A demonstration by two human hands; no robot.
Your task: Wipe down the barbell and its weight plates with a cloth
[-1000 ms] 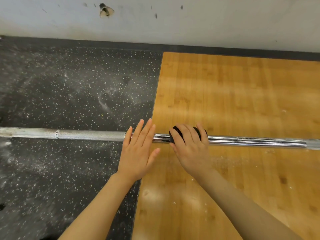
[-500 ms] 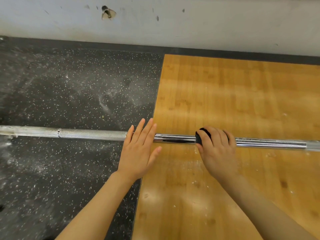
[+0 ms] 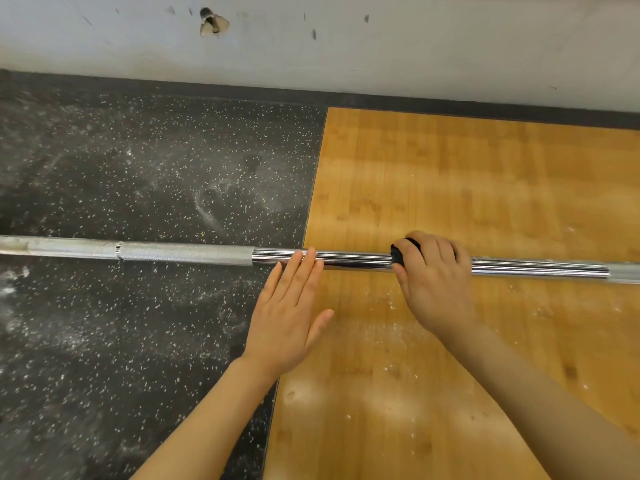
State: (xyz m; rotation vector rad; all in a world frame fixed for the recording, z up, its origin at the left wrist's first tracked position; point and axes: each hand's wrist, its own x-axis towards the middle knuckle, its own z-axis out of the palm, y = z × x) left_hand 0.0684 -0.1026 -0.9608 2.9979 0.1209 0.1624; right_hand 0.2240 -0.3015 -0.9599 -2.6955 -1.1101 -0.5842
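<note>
While the barbell (image 3: 194,254) lies flat across the seam between the black speckled rubber floor (image 3: 121,174) and the wooden platform (image 3: 485,188), the right hand (image 3: 433,282) curls its fingers round a dark cloth (image 3: 398,254) clamped on the shaft's smooth section. Left hand (image 3: 287,320): fingers straight and together, tips resting on the barbell just left of the cloth.

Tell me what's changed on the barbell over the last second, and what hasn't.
The right hand, gripping the black cloth around the barbell, slid right along the smooth chrome section, away from the left hand. Nothing was picked up or let go. The left hand stayed flat with straight fingers resting on the bar near the edge of the wooden platform, and the bar itself did not shift.
</note>
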